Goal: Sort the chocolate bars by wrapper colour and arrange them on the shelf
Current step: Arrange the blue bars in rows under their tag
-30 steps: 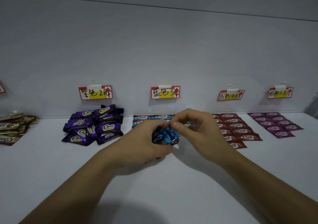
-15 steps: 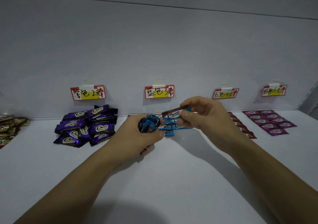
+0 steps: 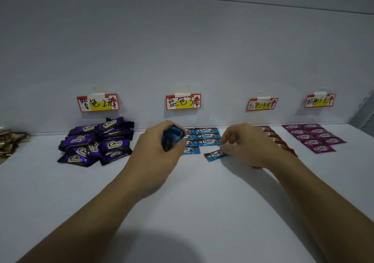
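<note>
blue tag [image 3: 183, 102]: a small paper sign taped on the back wall [image 3: 182, 50], in the middle of the row of signs. Every place below is told from this sign.
left hand [image 3: 153, 153]: below the blue tag and a bit to its left, held up off the shelf [image 3: 202, 202]. Its fingers are curled tight round the blue bunch.
blue bunch [image 3: 172, 137]: a few blue chocolate bars squeezed together in the left hand, poking out of the top of the fist.
right hand [image 3: 249, 145]: below the blue tag and to its right, low down by the shelf. Its fingertips pinch the right end of the loose blue bar.
loose blue bar [image 3: 214, 154]: lies a bit crooked on the shelf, below the blue tag, just in front of the blue rows.
blue rows [image 3: 206, 136]: blue bars lying flat in neat lines right under the blue tag. The left hand hides part of them.
purple pile [image 3: 95, 143]: a messy heap to the left of the blue tag, under the purple tag [image 3: 98, 103].
red bars [image 3: 271, 135]: to the right of the blue tag, partly behind the right hand.
pink bars [image 3: 315, 138]: neat rows far to the right of the blue tag.
gold bars [image 3: 10, 143]: far to the left of the blue tag, at the picture's edge.
</note>
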A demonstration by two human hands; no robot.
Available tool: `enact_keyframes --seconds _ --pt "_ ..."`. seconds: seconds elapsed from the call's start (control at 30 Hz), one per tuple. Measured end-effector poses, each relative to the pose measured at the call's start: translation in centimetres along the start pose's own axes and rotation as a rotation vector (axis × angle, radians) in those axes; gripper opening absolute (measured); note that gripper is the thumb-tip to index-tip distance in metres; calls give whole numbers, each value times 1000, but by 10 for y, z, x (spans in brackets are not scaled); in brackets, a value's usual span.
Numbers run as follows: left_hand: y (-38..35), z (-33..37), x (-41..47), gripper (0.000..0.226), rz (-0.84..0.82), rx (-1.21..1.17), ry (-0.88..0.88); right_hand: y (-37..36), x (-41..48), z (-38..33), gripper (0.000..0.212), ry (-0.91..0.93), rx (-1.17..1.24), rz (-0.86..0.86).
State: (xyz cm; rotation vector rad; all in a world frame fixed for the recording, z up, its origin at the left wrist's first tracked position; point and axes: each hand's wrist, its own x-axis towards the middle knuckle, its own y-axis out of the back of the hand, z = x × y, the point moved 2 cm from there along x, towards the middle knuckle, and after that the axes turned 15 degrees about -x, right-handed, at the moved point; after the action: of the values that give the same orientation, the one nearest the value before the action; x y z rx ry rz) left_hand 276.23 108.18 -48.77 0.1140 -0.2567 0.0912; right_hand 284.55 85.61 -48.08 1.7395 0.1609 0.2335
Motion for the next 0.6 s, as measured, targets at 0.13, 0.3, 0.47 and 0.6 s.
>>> enact_keyframes --seconds 0.13,0.3,0.47,0.6 --pt "-7 -9 0 43 -206 699 -130 5 -5 -6 11 229 -62 12" --pt "-23 -10 2 56 -372 957 -152 -5 -2 -11 15 273 -95 49" --pt "-27 -7 5 55 -386 1008 -102 -11 1 -11 16 240 -137 106" --pt "-27 -3 6 51 -403 1023 -86 -12 0 -13 18 225 -139 119"
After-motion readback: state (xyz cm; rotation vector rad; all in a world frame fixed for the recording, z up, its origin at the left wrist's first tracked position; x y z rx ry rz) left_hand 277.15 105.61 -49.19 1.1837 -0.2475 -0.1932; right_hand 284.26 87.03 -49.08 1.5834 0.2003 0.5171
